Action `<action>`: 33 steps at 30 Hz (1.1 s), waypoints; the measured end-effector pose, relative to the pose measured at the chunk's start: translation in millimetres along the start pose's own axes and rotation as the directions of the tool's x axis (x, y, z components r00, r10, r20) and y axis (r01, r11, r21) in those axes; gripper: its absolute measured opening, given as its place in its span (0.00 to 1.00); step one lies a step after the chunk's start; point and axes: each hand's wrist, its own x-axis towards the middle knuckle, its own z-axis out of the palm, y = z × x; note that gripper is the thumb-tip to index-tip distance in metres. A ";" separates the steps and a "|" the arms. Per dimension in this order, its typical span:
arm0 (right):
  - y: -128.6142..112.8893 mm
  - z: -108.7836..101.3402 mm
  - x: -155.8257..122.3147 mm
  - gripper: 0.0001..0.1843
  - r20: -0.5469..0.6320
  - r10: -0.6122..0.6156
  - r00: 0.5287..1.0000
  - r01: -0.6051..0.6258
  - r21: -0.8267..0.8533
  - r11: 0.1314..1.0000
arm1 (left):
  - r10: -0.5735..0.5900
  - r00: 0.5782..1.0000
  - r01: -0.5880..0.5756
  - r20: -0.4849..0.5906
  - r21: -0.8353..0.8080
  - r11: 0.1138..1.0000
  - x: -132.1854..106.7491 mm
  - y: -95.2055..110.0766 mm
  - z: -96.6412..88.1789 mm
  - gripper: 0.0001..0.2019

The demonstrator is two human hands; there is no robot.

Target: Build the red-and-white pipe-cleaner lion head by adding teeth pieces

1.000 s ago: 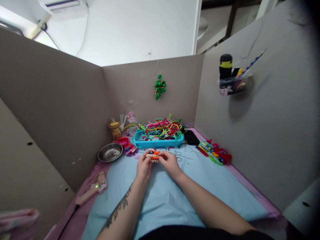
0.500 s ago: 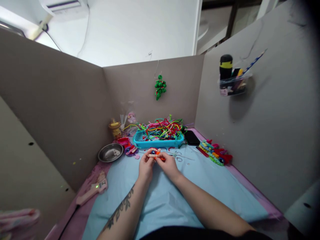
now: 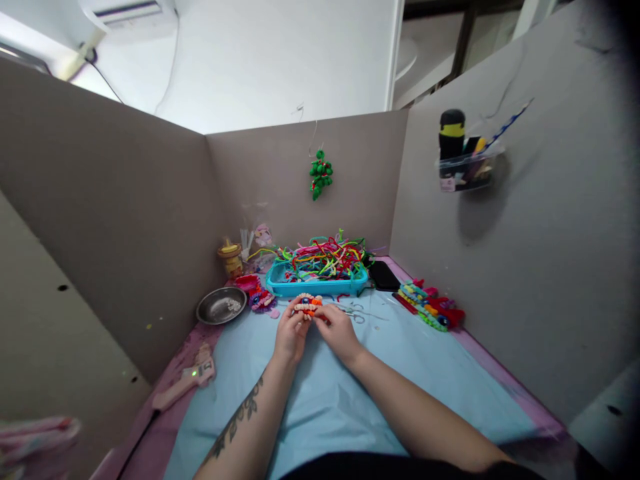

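Observation:
A small orange, red and white pipe-cleaner piece (image 3: 308,306) with a blue bead is held up between both my hands, over the light blue mat (image 3: 325,393). My left hand (image 3: 291,331) pinches its left end, fingers closed. My right hand (image 3: 339,329) is closed on its right end. Just behind my hands stands a turquoise tray (image 3: 316,287) heaped with coloured pipe cleaners (image 3: 325,256). Small scissors (image 3: 356,313) lie on the mat to the right of my right hand.
Grey cardboard walls box the desk in on three sides. A steel bowl (image 3: 221,305) and a pink glue gun (image 3: 183,384) are at the left. Finished colourful pieces (image 3: 430,307) and a black phone (image 3: 383,274) lie at the right. A green ornament (image 3: 320,173) hangs on the back wall.
My hands stayed together on the piece, shifting only slightly as the fingers worked it. The scissors, hidden a second ago, now show beside my right hand.

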 end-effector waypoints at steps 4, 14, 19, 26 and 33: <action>-0.4 0.6 -0.6 0.08 0.019 -0.053 0.998 0.053 0.006 0.999 | 0.002 1.000 -0.001 -0.031 0.019 1.000 0.4 -0.3 -1.9 0.18; -1.3 -1.1 -0.4 0.09 -0.023 -0.033 0.999 0.035 0.056 0.998 | -0.017 0.999 0.015 -0.028 -0.096 0.995 7.0 0.0 -8.5 0.14; -5.8 -4.8 0.3 0.10 -0.039 -0.047 0.998 0.050 0.092 0.994 | 0.007 0.998 -0.018 -0.068 -0.161 0.987 8.8 4.3 -10.9 0.09; -7.8 -3.0 0.7 0.08 -0.091 -0.022 0.996 0.035 0.145 0.989 | -0.006 0.991 -0.022 -0.130 -0.214 0.977 8.7 7.5 -9.2 0.15; -2.1 -0.4 1.5 0.10 -0.134 -0.028 0.991 0.041 0.095 0.995 | -0.072 0.995 0.087 0.062 -0.279 0.956 4.3 9.3 -3.7 0.12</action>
